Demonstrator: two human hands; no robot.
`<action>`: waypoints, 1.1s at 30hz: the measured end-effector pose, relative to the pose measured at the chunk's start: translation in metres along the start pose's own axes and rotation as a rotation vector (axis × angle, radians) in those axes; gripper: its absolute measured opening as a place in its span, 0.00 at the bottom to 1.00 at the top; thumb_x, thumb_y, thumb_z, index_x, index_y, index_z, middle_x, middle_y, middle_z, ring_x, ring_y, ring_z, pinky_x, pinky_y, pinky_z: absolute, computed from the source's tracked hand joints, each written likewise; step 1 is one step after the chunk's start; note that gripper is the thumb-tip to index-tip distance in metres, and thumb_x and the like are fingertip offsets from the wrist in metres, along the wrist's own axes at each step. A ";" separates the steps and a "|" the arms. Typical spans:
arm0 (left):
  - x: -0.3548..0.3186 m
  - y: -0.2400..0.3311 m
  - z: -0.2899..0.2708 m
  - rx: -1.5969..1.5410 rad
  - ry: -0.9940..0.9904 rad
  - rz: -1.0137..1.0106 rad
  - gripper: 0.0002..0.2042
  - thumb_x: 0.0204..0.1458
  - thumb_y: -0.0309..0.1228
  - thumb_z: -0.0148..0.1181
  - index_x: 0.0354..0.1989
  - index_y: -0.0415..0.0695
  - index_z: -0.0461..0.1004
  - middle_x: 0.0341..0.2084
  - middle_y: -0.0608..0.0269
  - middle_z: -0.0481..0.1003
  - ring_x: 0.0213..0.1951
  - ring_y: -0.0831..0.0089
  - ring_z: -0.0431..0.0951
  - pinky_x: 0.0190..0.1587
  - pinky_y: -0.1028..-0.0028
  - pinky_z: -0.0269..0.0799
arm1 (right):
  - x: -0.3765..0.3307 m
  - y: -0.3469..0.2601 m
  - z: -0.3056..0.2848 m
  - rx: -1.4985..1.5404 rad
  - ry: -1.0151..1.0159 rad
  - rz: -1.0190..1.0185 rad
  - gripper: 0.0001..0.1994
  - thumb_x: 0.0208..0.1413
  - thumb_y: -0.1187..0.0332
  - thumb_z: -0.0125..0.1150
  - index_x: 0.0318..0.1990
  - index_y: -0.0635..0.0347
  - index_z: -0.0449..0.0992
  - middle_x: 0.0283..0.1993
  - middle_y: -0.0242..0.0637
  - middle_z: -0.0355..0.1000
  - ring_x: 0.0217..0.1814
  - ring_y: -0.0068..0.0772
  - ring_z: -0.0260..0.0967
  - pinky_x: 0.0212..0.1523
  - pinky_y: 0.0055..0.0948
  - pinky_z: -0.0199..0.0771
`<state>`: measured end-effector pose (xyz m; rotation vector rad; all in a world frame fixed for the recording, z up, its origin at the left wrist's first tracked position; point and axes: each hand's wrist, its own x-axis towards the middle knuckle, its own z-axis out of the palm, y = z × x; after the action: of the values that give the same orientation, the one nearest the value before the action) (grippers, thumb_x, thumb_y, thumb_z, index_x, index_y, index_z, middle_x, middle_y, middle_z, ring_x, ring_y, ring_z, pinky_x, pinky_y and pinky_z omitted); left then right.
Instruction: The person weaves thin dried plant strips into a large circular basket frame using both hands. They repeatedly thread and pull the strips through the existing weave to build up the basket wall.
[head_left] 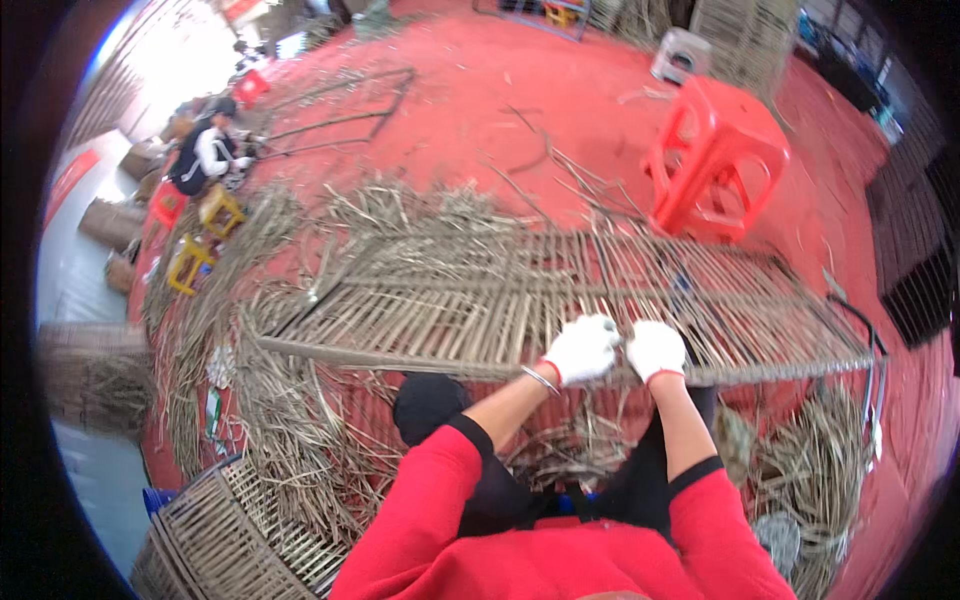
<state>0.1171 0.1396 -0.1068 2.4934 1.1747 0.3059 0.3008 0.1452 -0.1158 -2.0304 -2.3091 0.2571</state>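
Across my lap lies a long frame panel [430, 325] strung with many narrow brown plant strips, its near rail close to my knees. My left hand [583, 349], in a white glove with a red cuff, is closed over the strips right of the panel's middle. Close beside it, my right hand [657, 350] is closed too, gloved the same way. Both seem to pinch a strip between them, but the gloves cover most of it and the fingertips are slightly blurred.
Loose dried strips [300, 430] heap at my left, with another bundle [820, 470] at my right. A red plastic stool [715, 150] stands beyond the panel. A finished-looking slatted panel [240, 530] lies lower left. Another person [205, 155] sits far left near yellow stools [190, 262].
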 end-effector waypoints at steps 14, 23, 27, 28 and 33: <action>-0.009 0.006 -0.008 0.021 0.358 -0.078 0.10 0.54 0.42 0.61 0.31 0.49 0.81 0.39 0.65 0.73 0.51 0.61 0.70 0.54 0.55 0.62 | -0.018 0.007 -0.038 0.441 0.075 -0.252 0.12 0.60 0.60 0.59 0.44 0.56 0.82 0.44 0.43 0.81 0.47 0.49 0.78 0.49 0.40 0.77; -0.012 -0.015 -0.048 -0.059 0.606 -0.179 0.08 0.52 0.38 0.64 0.30 0.48 0.79 0.32 0.58 0.77 0.40 0.55 0.79 0.43 0.56 0.74 | -0.008 -0.023 -0.031 0.397 -0.169 -0.319 0.15 0.54 0.54 0.60 0.36 0.56 0.85 0.34 0.45 0.81 0.38 0.50 0.80 0.42 0.47 0.78; -0.024 -0.008 -0.027 0.058 0.001 -0.300 0.16 0.57 0.45 0.56 0.31 0.47 0.82 0.30 0.53 0.80 0.34 0.51 0.81 0.41 0.52 0.75 | 0.005 -0.044 -0.023 0.030 -0.202 -0.294 0.11 0.50 0.57 0.62 0.35 0.49 0.86 0.35 0.46 0.82 0.41 0.51 0.80 0.43 0.48 0.79; -0.028 -0.005 -0.023 0.087 0.047 -0.254 0.14 0.56 0.44 0.56 0.30 0.48 0.83 0.30 0.54 0.81 0.35 0.53 0.82 0.40 0.53 0.75 | 0.011 -0.045 -0.023 0.000 -0.270 -0.305 0.11 0.50 0.57 0.63 0.35 0.48 0.87 0.36 0.47 0.82 0.41 0.51 0.80 0.44 0.47 0.79; -0.030 0.000 -0.028 0.146 0.120 -0.266 0.12 0.52 0.41 0.57 0.29 0.50 0.84 0.30 0.55 0.82 0.35 0.54 0.82 0.40 0.54 0.75 | 0.020 -0.038 -0.022 0.169 -0.442 -0.270 0.14 0.48 0.54 0.63 0.35 0.48 0.87 0.41 0.48 0.82 0.44 0.51 0.80 0.48 0.46 0.79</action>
<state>0.0886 0.1225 -0.0820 2.4274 1.6105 0.3101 0.2644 0.1625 -0.0898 -1.6890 -2.6559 0.9298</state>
